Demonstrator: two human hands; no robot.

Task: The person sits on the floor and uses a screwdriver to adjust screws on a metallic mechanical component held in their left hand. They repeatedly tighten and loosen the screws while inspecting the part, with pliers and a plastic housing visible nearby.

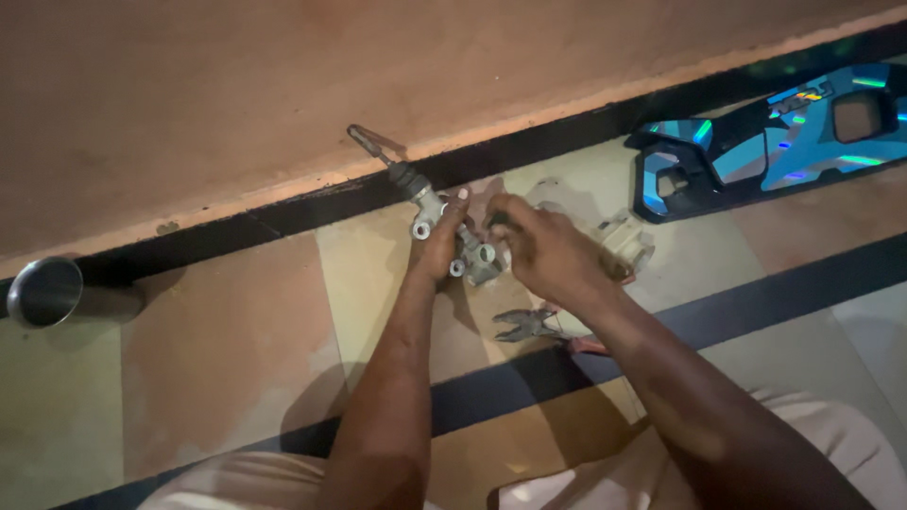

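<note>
Just above the floor tiles, near the wall's foot: a grey cast-metal cylinder part (452, 236) with round mounting eyes and a thin rod with a dark rubber boot projecting from its upper end. Long axis runs diagonally, rod tip toward the upper left at the wall, body toward the lower right. Left hand (440, 244) is closed round the body from the left side, thumb up along it. Right hand (539, 247) comes in from the right, fingers curled at the part's lower end; whether it pinches a small tool or the casting itself cannot be told. Both hands touch the part; the left sits nearer the rod.

Surroundings: pliers (525, 325) lie on the floor just below the right wrist. A pale housing (627, 242) lies just right of the right hand. Iridescent blue panel (775, 137) at far right; steel cup (44, 291) at far left.
</note>
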